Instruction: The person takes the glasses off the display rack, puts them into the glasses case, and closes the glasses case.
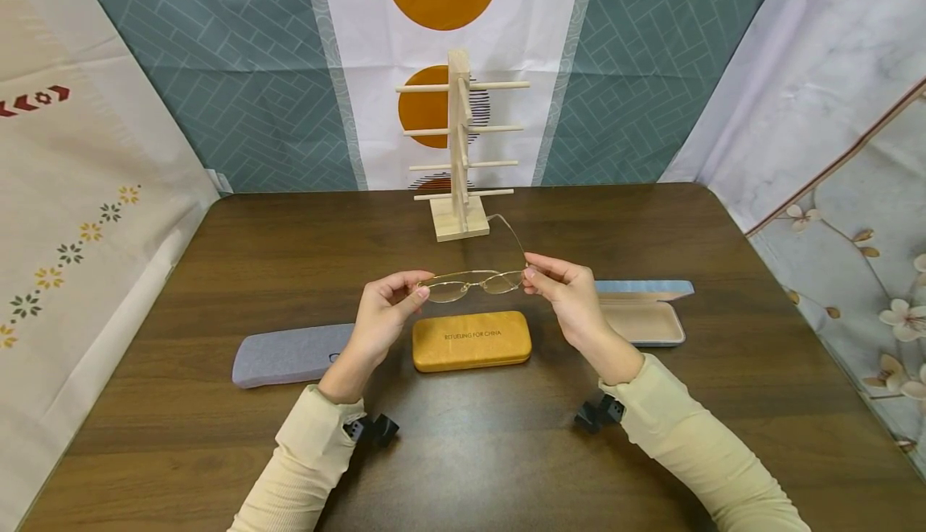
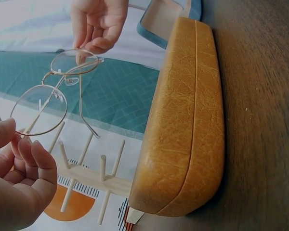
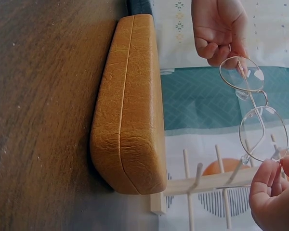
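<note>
A pair of thin gold-rimmed eyeglasses (image 1: 447, 292) is held up between both hands, above a mustard-yellow glasses case (image 1: 472, 353). My left hand (image 1: 382, 313) pinches one end of the frame between thumb and fingers. The other end is pinched by my right hand (image 1: 571, 295). One temple arm stretches out away from me on the right-hand side; the other lies folded across behind the lenses (image 2: 38, 109). From the right wrist view, the eyeglasses (image 3: 263, 133) hang beside the shut yellow case (image 3: 135, 110), apart from it.
A wooden eyeglasses rack (image 1: 458, 138) with several bare pegs stands at the back of the brown table (image 1: 304, 251). To the left lies a closed grey-blue case (image 1: 285, 357). An opened case (image 1: 644, 321) with a beige lining sits on the right, partly behind my right hand.
</note>
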Available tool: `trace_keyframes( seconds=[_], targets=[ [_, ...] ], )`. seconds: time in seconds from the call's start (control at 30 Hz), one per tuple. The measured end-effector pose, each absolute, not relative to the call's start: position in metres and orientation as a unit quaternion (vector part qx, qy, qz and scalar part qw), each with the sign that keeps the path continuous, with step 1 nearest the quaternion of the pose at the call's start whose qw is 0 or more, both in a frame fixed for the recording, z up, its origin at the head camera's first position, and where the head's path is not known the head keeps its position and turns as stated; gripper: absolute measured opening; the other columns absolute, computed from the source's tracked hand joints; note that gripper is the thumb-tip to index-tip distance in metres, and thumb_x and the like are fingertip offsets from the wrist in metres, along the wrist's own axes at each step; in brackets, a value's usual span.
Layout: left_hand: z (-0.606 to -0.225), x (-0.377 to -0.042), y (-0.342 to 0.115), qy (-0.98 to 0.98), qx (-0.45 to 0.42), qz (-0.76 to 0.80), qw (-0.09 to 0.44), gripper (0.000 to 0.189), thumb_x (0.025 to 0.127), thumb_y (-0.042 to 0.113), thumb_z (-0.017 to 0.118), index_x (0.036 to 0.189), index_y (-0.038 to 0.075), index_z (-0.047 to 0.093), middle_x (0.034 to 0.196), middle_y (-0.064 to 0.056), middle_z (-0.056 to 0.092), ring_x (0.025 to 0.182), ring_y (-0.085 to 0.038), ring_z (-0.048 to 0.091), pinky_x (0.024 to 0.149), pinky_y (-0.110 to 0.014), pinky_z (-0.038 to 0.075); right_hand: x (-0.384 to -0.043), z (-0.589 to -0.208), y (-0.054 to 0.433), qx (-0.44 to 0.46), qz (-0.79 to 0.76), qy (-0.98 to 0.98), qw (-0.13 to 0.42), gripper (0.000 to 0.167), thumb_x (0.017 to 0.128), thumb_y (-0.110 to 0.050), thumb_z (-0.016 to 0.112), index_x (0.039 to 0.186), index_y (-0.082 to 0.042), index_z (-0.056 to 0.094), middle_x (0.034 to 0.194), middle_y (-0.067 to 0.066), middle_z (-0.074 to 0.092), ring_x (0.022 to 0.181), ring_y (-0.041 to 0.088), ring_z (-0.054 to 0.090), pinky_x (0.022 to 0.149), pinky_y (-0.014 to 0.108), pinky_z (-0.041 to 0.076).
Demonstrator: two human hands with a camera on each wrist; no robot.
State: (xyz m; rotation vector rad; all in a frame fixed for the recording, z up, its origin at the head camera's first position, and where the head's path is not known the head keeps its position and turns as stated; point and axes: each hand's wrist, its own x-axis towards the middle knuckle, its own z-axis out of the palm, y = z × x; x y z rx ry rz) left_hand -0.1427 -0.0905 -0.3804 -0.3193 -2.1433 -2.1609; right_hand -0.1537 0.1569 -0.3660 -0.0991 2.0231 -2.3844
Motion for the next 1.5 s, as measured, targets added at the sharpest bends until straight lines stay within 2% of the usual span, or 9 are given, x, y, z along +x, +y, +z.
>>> trace_keyframes(
  seconds=[0.37, 0.8, 1.13, 1.5],
  targets=[
    [-0.3795, -0.1421, -0.0911, -0.7, -0.105, -0.705, 0.042, 0.019, 0.082, -0.008, 0.06, 0.101, -0.012, 0.063, 0.067, -0.002, 0.05, 0.06, -0.011, 0.047, 0.055, -0.025, 0.045, -0.1533, -0.3664, 0.1574, -0.04, -0.762, 0.646, 0.015, 0.035, 0.086, 0.008, 0.055, 0.119, 0.018, 0.048, 0.079, -0.001, 0.066, 0.069, 0.012, 0.062, 0.07, 0.022, 0.052],
    [-0.3794, -0.1415, -0.0918, -0.702, -0.111, -0.702, 0.042, 0.019, 0.083, -0.008, 0.06, 0.102, -0.011, 0.063, 0.067, -0.002, 0.05, 0.059, -0.011, 0.047, 0.055, -0.022, 0.044, -0.1536, -0.3661, 0.159, -0.057, -0.767, 0.639, 0.024, 0.033, 0.086, 0.01, 0.053, 0.118, 0.019, 0.048, 0.079, -0.001, 0.066, 0.069, 0.011, 0.062, 0.069, 0.022, 0.052],
    [-0.3791, -0.1418, -0.0922, -0.704, -0.111, -0.7, 0.043, 0.019, 0.083, -0.007, 0.06, 0.102, -0.012, 0.062, 0.068, -0.001, 0.049, 0.06, -0.011, 0.047, 0.055, -0.021, 0.044, -0.1534, -0.364, 0.16, -0.07, -0.773, 0.63, 0.028, 0.029, 0.086, 0.012, 0.051, 0.115, 0.015, 0.053, 0.08, -0.001, 0.067, 0.069, 0.009, 0.062, 0.069, 0.022, 0.052],
    [-0.3767, -0.1406, -0.0916, -0.704, -0.111, -0.7, 0.045, 0.019, 0.082, -0.008, 0.06, 0.101, -0.011, 0.063, 0.068, -0.002, 0.05, 0.06, -0.013, 0.047, 0.056, -0.025, 0.045, -0.1538, -0.3634, 0.1607, -0.078, -0.762, 0.642, 0.039, 0.035, 0.087, 0.012, 0.049, 0.12, 0.022, 0.043, 0.079, -0.002, 0.066, 0.07, 0.008, 0.061, 0.069, 0.021, 0.051]
  ],
)
